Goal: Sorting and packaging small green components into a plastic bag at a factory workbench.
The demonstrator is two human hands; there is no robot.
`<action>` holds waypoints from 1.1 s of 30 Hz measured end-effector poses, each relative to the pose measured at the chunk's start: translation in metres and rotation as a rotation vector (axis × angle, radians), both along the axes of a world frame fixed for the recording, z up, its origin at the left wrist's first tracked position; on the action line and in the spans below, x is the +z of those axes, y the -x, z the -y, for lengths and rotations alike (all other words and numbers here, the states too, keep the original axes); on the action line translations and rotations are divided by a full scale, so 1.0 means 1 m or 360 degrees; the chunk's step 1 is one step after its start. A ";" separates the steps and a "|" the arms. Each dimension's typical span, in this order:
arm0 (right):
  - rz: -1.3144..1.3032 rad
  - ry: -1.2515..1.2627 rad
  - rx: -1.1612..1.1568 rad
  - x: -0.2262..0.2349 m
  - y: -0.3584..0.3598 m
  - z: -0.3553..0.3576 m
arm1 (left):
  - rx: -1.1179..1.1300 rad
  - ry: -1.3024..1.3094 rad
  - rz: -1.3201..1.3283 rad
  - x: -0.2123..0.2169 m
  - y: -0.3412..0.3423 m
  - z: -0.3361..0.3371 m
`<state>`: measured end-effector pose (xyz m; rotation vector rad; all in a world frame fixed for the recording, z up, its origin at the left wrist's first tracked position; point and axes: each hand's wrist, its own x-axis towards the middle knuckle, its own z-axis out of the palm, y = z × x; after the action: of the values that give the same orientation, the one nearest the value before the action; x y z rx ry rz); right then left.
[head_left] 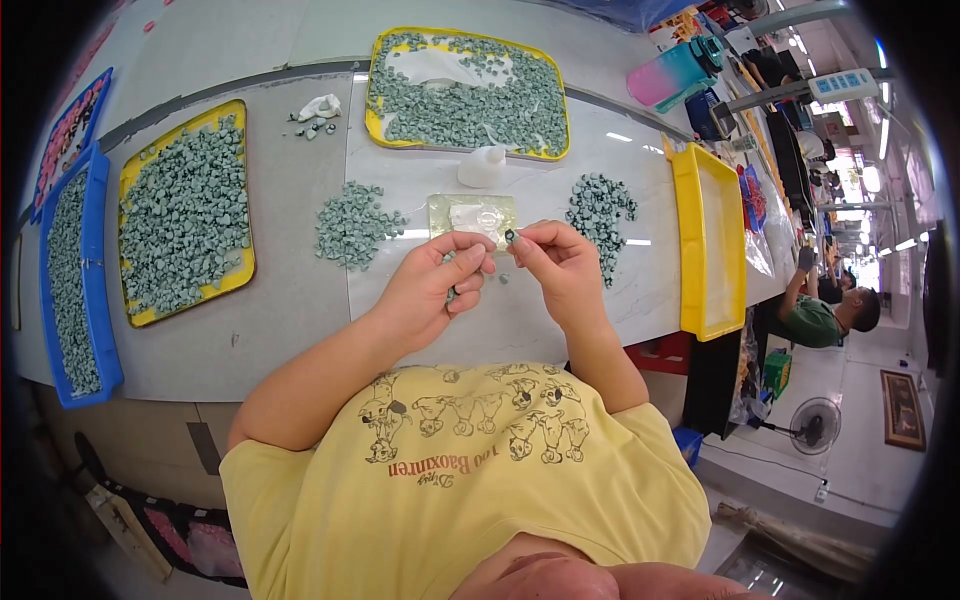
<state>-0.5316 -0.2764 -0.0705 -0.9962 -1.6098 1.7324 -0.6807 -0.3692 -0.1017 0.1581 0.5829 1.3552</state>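
Observation:
Over a shallow greenish rectangular dish (437, 214), my two hands meet at the fingertips. Thumb and finger of my right hand (563, 268) pinch a small green piece (511, 237) with a dark end. My left hand (436, 284) is curled closed beside it, with bits of similar green pieces showing between its fingers. Just beyond the dish stands a white squeeze bottle (482, 168). A loose pile of pale green pieces (357, 226) lies left of my hands. To their right is a pile of darker-tipped green pieces (601, 214).
Yellow trays of green pieces stand at the left (250, 250) and at the back (567, 120). A blue bin (100, 270) is at the far left. On the right are a yellow tray (690, 250) and a pink-and-teal bottle (672, 74). Another person (822, 318) sits farther right.

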 end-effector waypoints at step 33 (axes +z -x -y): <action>0.0203 -0.2239 0.0347 -0.002 0.015 0.006 | -0.0140 0.0211 -0.0250 0.009 0.003 0.005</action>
<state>-0.5470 -0.2825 -0.0726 -0.1960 -2.3928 0.2777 -0.6833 -0.3738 -0.0926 0.1813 0.7870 1.2217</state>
